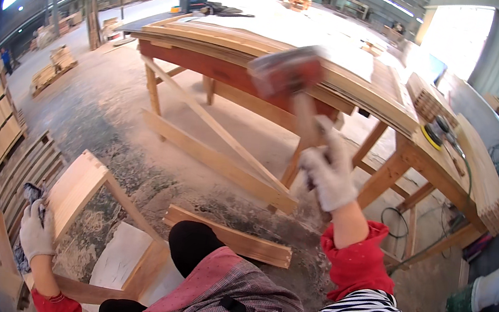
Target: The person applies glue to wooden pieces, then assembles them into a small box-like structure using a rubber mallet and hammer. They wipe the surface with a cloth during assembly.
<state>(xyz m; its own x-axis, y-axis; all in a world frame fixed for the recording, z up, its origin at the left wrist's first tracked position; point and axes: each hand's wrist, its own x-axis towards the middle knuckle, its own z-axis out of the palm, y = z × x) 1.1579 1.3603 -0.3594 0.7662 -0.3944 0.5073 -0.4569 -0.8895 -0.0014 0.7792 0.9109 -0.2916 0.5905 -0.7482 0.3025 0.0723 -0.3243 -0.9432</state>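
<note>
Wooden workbench fills the far view, stacked with boards. Nearer, a half-built box frame stands on the sawdust floor, one corner joined, a loose slat beside it not yet fitted. Right hand, gloved, fingers clamped on a mallet raised high and blurred. Left hand grips the frame's upright panel, fingers curled round its edge.

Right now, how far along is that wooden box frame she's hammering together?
Two sides of the frame already meet at a corner. In hand: the right hand has a mallet raised, and the left hand steadies the finger-jointed board. That joint isn't seated; another board lies loose.
</note>
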